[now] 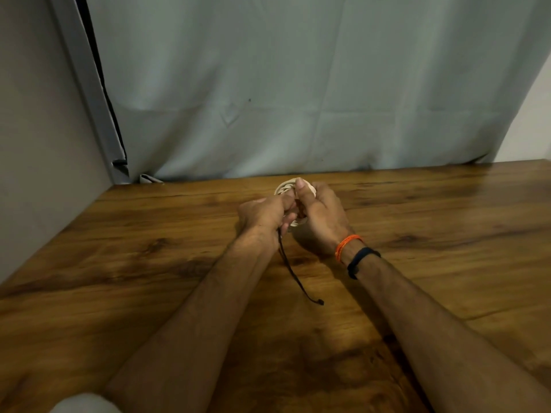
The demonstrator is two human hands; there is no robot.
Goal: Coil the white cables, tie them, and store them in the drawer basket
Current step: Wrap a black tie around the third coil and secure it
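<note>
A small coil of white cable [285, 186] is held over the wooden table [119, 278], mostly hidden behind both hands. My right hand [320, 217] grips the coil, thumb up against its top. My left hand [265, 214] is curled beside it and pinches a thin dark tie cord [293, 275], whose loose end trails down toward me onto the table. The drawer basket is not in view.
A grey-green cloth [298, 84] hangs behind the table's far edge. A pale wall [35, 129] stands close on the left. A white rounded thing [86, 403] shows at the bottom left edge. Orange and black bands circle my right wrist.
</note>
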